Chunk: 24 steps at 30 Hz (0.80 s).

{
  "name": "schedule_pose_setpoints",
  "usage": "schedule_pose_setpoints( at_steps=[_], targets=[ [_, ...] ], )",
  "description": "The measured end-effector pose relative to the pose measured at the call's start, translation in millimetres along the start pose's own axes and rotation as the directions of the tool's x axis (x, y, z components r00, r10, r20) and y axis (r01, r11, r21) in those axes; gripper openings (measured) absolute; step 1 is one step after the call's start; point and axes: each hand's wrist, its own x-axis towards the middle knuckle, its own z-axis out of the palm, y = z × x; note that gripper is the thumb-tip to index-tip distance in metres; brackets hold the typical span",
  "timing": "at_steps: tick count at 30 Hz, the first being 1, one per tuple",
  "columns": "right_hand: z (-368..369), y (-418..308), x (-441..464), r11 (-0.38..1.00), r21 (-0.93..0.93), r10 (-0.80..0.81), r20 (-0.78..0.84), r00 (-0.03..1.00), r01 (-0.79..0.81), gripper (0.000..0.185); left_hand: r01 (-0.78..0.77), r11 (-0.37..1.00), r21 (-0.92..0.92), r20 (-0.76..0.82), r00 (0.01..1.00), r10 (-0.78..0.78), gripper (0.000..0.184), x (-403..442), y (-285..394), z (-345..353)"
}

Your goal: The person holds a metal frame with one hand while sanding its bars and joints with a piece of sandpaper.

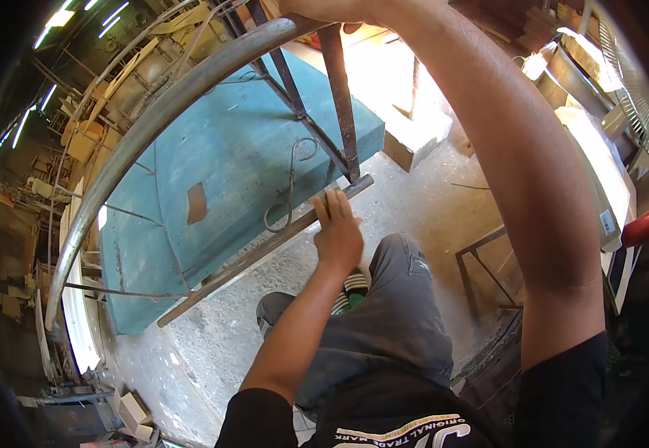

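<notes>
A metal frame spans the upper left, with a thick curved tube (126,145), a straight lower bar (250,261), dark cross bars and a thin scrolled rod (292,187). My left hand (338,230) lies near the right end of the lower bar, its fingers stretched over it. At the top edge, my right hand (339,9) is on the upper end of the curved tube, partly cut off by the frame, and its fingers are mostly hidden. Behind the metal frame is a large blue block (220,119) with a small brown patch (197,203).
My bent knees (399,276) are just below the lower bar. A dark metal stand (481,261) is on the concrete floor at the right. White boxes and a red cylinder (640,228) stand at the far right. Wooden pieces (89,142) are piled at the left.
</notes>
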Motion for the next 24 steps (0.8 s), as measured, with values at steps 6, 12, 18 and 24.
schedule_pose_setpoints(
  at_steps=[6, 12, 18, 24],
  targets=[
    [-4, -5, 0, 0.998, -0.057, 0.002, 0.055, 0.998, 0.002, 0.018, -0.017, 0.995, 0.098, -0.092, 0.995, 0.026, 0.064, 6, 17, 1],
    [5, 5, 7, 0.994, -0.104, -0.011, 0.074, 0.997, 0.019, 0.018, 0.027, 0.991, 0.128, 0.039, 0.999, -0.032, 0.057, 4, 17, -11],
    [9, 13, 13, 0.989, -0.145, -0.018, 0.087, 0.996, 0.03, 0.018, 0.121, 0.99, -0.07, 0.206, 0.973, -0.104, 0.056, 6, -25, -33],
    [18, 16, 19, 0.984, -0.172, -0.023, 0.09, 0.996, 0.039, 0.018, -0.104, 0.981, -0.164, 0.157, 0.979, 0.13, 0.056, -11, -59, -55]
  ],
)
